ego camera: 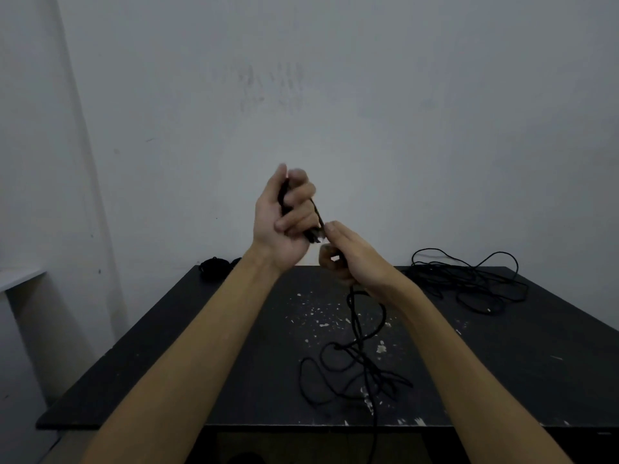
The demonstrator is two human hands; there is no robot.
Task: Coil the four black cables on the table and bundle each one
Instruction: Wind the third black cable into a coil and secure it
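Note:
My left hand is raised above the black table, its fingers curled round a small bunch of black cable loops. My right hand sits just below and to the right, pinching the same cable where it leaves the bunch. From there the cable hangs down to the table's front middle, where it lies in loose tangled loops, and one strand runs over the front edge. A loose pile of black cable lies at the back right. A small dark bundle sits at the back left corner.
A pale wall stands right behind the table. White paint flecks mark the table's middle. A white ledge juts in at the far left.

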